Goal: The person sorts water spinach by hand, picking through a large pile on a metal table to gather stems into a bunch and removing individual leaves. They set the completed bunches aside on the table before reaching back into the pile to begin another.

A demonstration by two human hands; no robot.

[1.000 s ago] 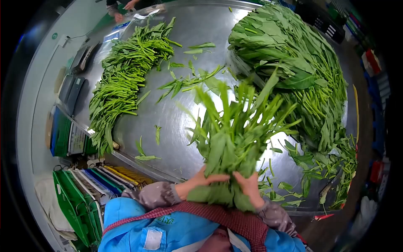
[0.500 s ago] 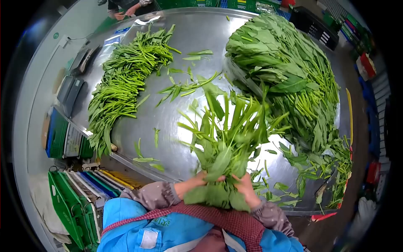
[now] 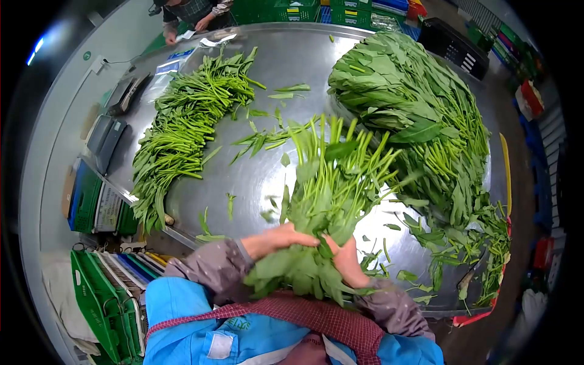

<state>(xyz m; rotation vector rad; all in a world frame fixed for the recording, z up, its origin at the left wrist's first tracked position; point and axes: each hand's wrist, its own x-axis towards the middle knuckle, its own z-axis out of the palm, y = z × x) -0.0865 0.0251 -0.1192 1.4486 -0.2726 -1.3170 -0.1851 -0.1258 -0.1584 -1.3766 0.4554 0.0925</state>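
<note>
Between my two hands is a bunch of leafy greens [image 3: 331, 188], its cut stems pointing away from me and its leaves hanging toward my apron. My left hand [image 3: 283, 238] is wrapped round its left side, and my right hand [image 3: 348, 261] grips its right side. A large heap of the same greens [image 3: 420, 109] lies on the right of the metal table [image 3: 243, 188]. On the left, a long row of bunches [image 3: 188, 121] has its stem ends facing right. Loose leaves and stems [image 3: 261, 140] are scattered between.
A co-worker [image 3: 198, 15] stands at the far left edge, hands over white slips. Scales [image 3: 103, 137] line the left side. Green crates [image 3: 100, 304] stand at lower left, more crates [image 3: 295, 12] beyond the far edge. A knife [image 3: 467, 278] lies at the right near corner.
The bunch has shifted slightly left and its stems now stand closer together. My left hand has risen a little on it. The co-worker shows more fully at the far edge.
</note>
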